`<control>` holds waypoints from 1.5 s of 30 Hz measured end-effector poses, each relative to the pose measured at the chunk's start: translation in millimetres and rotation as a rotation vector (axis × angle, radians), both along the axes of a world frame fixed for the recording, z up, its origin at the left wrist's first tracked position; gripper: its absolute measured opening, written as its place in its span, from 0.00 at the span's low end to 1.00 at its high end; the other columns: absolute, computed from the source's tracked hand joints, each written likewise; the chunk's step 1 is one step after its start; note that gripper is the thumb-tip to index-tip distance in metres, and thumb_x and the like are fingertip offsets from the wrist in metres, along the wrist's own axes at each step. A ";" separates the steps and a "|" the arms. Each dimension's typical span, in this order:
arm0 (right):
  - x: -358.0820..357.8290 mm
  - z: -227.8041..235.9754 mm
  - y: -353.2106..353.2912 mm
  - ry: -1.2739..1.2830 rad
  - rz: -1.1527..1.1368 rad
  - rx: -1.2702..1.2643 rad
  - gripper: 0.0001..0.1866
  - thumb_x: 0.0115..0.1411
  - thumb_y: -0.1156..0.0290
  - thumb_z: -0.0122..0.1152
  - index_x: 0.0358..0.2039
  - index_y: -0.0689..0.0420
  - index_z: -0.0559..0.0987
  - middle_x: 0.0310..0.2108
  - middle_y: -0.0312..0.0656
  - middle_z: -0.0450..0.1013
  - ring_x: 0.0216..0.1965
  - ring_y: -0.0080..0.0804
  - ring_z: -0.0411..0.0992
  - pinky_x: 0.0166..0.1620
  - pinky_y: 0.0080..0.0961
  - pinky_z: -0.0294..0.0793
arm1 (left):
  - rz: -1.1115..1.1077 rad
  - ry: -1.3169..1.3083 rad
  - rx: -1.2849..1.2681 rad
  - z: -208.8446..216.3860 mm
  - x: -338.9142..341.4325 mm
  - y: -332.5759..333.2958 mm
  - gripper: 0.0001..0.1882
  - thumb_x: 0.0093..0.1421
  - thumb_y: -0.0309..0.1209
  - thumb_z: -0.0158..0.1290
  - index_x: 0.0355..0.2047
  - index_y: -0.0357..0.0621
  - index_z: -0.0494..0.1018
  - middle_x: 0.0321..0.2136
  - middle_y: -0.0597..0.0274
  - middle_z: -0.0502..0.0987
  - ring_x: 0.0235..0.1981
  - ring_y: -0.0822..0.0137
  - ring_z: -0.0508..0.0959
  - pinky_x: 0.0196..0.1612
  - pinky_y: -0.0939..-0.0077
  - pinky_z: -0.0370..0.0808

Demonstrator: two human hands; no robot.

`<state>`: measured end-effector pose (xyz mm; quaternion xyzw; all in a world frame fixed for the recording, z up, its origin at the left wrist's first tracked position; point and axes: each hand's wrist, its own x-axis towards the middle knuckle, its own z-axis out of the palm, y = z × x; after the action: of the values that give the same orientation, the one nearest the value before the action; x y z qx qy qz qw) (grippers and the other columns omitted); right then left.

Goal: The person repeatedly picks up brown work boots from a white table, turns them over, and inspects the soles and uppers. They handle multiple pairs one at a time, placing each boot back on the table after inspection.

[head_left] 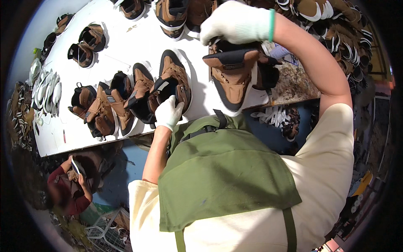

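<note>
Gripping, right fingers: gloved right hand [236,22] is clenched over the collar of a brown boot [236,77], held up off the white table [126,46], toe hanging toward the person.
Left fingers: gloved left hand [168,112] is curled on the heel of a second boot [174,80] lying on the table just left of the held boot; whether it truly grasps or only rests, cannot tell.
Row: more brown boots [111,107] lie touching, left of the second boot, near the table's front edge.
Risk, held boot: top-only grip, so it may swing or slip onto the table.
Risk, row: a pull on the second boot may drag its neighbours off the edge.
Below the table: another person [69,185] sits there.
</note>
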<state>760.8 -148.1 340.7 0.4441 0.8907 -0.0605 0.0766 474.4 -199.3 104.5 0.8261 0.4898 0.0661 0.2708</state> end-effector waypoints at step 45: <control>4.7 -211.9 50.6 0.136 -0.215 -0.104 0.20 0.51 0.74 0.60 0.45 0.42 0.78 0.49 0.32 0.73 0.45 0.40 0.75 0.46 0.36 0.75 | 0.008 0.185 -0.041 9.5 20.7 0.3 0.22 0.56 0.47 0.53 0.35 0.38 0.73 0.25 0.42 0.78 0.30 0.45 0.79 0.34 0.53 0.75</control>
<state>765.6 -97.6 128.8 0.5274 0.8367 -0.1441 0.0321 495.1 -198.9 114.0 0.8210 0.5172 -0.0193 0.2409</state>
